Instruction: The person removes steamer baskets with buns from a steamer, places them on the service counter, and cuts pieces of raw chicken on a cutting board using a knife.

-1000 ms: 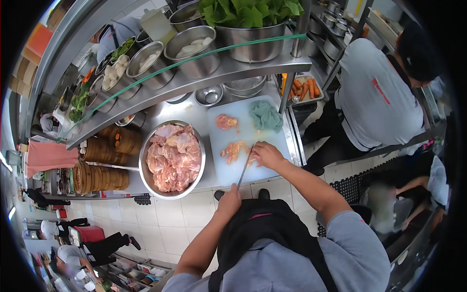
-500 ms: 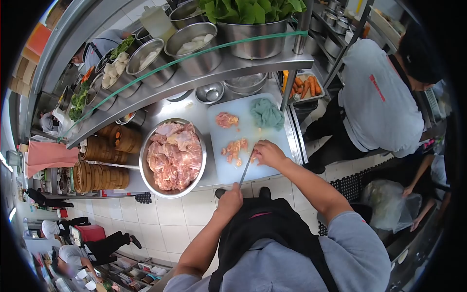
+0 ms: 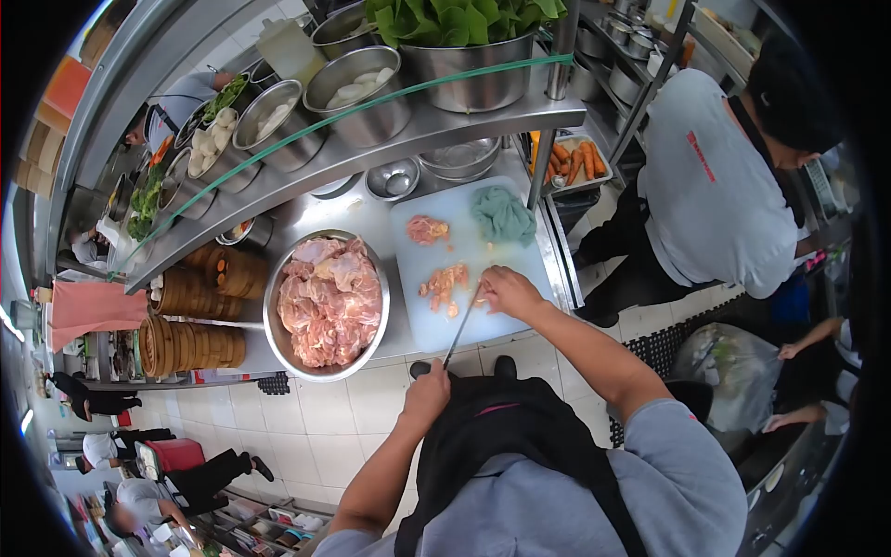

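A white cutting board (image 3: 420, 320) lies on the steel counter. My left hand (image 3: 428, 394) is closed round the handle of a knife (image 3: 460, 327) at the board's near edge, its blade slanting up and right. The fingers of my right hand (image 3: 508, 291) are bent down on the board beside the knife tip, pressed on a piece of meat mostly hidden beneath them. Cut meat pieces (image 3: 445, 280) lie left of the blade, and a larger piece of meat (image 3: 427, 229) rests farther back. A crumpled green cloth (image 3: 503, 215) sits at the back right of the board.
Left of the board stands a steel bowl of raw meat (image 3: 327, 302). Bamboo steamers (image 3: 193, 345) are farther left. A shelf (image 3: 422, 144) with steel pots crosses above the counter. A person (image 3: 719, 176) stands at the right; another person's hands hold a plastic bag (image 3: 729, 376).
My left hand has drawn the knife back slightly, toward my body. The camera view has shifted a little. At the right, the plastic bag and the hands on it have moved.
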`<move>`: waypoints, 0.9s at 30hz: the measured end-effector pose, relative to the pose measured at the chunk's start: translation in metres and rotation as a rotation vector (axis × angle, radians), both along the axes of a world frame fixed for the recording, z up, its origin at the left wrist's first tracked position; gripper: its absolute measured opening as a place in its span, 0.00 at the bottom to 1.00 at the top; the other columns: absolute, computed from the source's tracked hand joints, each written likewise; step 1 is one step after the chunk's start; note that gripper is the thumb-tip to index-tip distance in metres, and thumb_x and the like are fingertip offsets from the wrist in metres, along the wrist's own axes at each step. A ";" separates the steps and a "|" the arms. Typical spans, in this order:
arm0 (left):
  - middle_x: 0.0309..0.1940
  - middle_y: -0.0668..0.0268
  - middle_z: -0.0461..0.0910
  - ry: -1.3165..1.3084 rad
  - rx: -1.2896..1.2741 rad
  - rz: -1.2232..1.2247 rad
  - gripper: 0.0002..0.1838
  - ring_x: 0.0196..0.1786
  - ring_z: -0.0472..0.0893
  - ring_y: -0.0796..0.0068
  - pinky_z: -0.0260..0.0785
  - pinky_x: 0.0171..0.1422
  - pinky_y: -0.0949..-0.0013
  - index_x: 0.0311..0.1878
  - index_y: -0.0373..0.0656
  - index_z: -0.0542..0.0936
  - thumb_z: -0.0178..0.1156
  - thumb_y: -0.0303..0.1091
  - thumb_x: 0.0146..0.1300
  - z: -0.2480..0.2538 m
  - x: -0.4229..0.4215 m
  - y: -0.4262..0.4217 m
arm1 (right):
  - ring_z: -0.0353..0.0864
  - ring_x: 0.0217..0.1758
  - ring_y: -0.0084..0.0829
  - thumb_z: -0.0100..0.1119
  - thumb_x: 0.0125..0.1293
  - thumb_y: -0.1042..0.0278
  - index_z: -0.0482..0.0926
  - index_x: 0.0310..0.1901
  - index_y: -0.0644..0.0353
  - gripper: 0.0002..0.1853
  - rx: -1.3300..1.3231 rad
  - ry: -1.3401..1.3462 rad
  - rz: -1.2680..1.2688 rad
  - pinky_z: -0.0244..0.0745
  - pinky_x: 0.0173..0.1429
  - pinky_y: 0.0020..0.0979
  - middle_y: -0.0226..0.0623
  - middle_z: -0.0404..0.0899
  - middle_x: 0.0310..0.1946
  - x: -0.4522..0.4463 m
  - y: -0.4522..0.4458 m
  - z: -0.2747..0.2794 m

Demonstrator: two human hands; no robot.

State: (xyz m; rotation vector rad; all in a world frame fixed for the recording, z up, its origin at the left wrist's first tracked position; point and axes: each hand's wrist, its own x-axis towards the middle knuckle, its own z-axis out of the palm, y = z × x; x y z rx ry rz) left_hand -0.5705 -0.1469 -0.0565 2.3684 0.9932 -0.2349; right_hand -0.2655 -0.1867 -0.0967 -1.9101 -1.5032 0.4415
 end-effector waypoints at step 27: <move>0.29 0.37 0.83 -0.026 0.080 0.021 0.13 0.36 0.84 0.29 0.77 0.43 0.33 0.52 0.38 0.70 0.51 0.38 0.76 0.016 0.019 0.011 | 0.83 0.49 0.46 0.66 0.60 0.66 0.84 0.40 0.58 0.08 0.033 -0.001 -0.035 0.80 0.56 0.43 0.41 0.83 0.41 0.003 -0.017 0.020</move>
